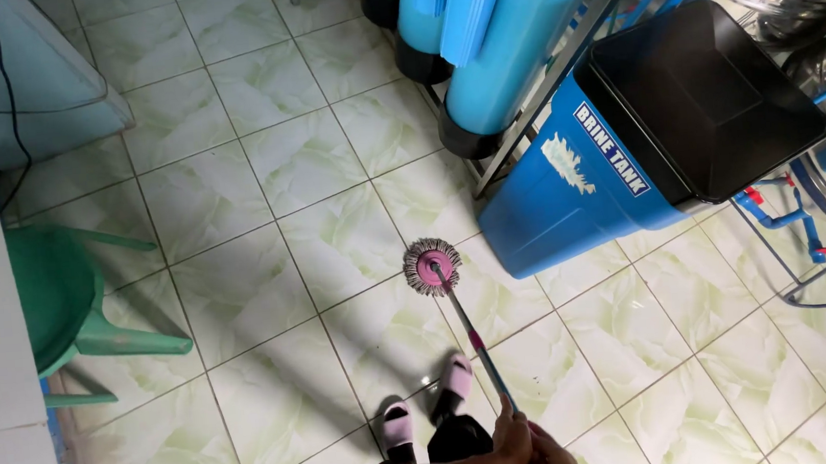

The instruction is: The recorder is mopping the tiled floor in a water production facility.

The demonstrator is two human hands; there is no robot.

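Gripping mop handle (476, 340), hands (523, 449) half-cropped.

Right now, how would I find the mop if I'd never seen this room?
Start at the big blue tank with the black lid, standing on the pale green tiled floor. Just left of its bottom corner lies the mop head, on a thin handle running back to the person's hands. It is the only round, fringed thing there, grey with a pink middle.
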